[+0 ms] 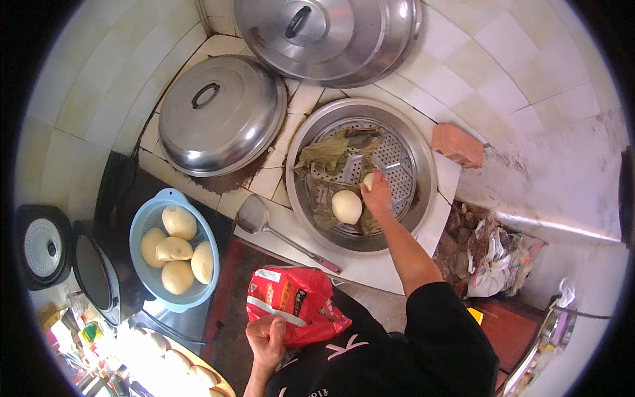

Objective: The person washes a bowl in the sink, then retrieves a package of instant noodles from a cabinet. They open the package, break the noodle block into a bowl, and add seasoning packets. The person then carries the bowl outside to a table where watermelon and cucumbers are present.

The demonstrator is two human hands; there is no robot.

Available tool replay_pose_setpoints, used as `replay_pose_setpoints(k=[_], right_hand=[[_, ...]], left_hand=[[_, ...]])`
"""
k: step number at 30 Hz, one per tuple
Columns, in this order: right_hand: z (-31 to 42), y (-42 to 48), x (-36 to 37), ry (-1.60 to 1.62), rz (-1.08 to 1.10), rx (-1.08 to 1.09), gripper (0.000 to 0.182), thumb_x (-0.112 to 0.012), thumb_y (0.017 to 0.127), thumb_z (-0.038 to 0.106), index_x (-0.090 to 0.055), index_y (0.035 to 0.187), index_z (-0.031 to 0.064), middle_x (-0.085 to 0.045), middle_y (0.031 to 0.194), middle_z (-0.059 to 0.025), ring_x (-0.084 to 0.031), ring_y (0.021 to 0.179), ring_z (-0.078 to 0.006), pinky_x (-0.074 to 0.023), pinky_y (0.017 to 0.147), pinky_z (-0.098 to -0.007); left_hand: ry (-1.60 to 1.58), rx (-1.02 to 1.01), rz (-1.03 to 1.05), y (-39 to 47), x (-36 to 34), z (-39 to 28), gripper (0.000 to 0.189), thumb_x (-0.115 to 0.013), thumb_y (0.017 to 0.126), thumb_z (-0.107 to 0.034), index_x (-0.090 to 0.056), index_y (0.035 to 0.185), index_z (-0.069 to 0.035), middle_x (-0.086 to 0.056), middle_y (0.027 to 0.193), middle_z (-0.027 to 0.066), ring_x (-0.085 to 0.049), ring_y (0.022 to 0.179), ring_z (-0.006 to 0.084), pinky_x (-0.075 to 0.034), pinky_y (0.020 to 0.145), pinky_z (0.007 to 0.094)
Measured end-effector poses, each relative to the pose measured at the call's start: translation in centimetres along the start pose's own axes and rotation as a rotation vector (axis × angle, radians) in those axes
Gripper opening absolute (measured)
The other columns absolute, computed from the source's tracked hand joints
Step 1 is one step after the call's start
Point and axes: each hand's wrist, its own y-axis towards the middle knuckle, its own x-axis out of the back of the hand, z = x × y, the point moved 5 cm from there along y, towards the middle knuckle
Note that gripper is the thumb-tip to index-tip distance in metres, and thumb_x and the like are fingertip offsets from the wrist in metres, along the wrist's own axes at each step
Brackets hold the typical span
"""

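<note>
My left hand grips a red plastic bag bearing printed writing, held low in front of my body. My right hand reaches into a wide metal wok and has its fingers on a pale bun, mostly hidden by the hand. Just left of it, a round whitish bun sits over dried brownish-green leaves. The leaves partly cover a perforated metal steamer rack inside the wok.
Two domed metal lids lie behind the wok. A spatula rests on the tiled stove edge. A blue plastic basket holds several buns; a black rice cooker stands open beside it. A brick sits by the wall.
</note>
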Motion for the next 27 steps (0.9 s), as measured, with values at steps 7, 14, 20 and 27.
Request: replay_pose_setpoints(k=[7, 14, 20, 27], right_hand=[[-2.0, 1.6, -1.7, -0.155, 0.214, -0.348, 0.099, -0.082, 0.061, 0.043, -0.029, 0.137, 0.0074, -0.045, 0.125, -0.0227, -0.049, 0.114, -0.0371, -0.045, 0.092, -0.0459], [-8.1, 3.8, -0.5, 0.316, -0.065, -0.147, 0.069, -0.084, 0.06, 0.023, -0.05, 0.117, 0.0041, -0.06, 0.106, -0.0159, -0.06, 0.097, -0.0324, -0.0475, 0.086, -0.0449], [-4.5, 1.6, 5.7, 1.8, 0.45, -0.295, 0.061, -0.062, 0.083, 0.036, -0.043, 0.13, 0.0016, -0.053, 0.126, -0.0163, -0.053, 0.114, -0.0336, -0.0437, 0.096, -0.0453], [8.5, -2.3, 9.0, 2.074, 0.791, -0.11, 0.072, -0.046, 0.086, 0.059, -0.036, 0.139, 0.0118, -0.045, 0.137, -0.0149, -0.047, 0.122, -0.0381, -0.0468, 0.092, -0.0518]], left_hand=[[0.021, 0.037, -0.057, -0.7, 0.1, 1.0, 0.042, -0.054, 0.089, -0.009, -0.037, 0.051, -0.001, -0.039, 0.049, 0.0026, -0.035, 0.044, 0.0107, -0.024, 0.044, 0.0305], [0.0, 0.05, -0.045, -1.1, 0.2, 0.3, 0.041, -0.054, 0.089, -0.011, -0.04, 0.051, 0.0, -0.041, 0.049, 0.0035, -0.037, 0.044, 0.0121, -0.026, 0.044, 0.0309], [0.015, 0.072, -0.028, -1.4, 0.2, 0.8, 0.041, -0.053, 0.089, -0.01, -0.04, 0.052, 0.001, -0.041, 0.049, 0.0041, -0.039, 0.045, 0.0128, -0.027, 0.044, 0.0311], [-0.031, -0.069, 0.013, -1.6, 0.8, -1.0, 0.039, -0.051, 0.09, -0.006, -0.043, 0.052, 0.002, -0.047, 0.05, 0.0065, -0.044, 0.044, 0.0158, -0.033, 0.045, 0.0319]])
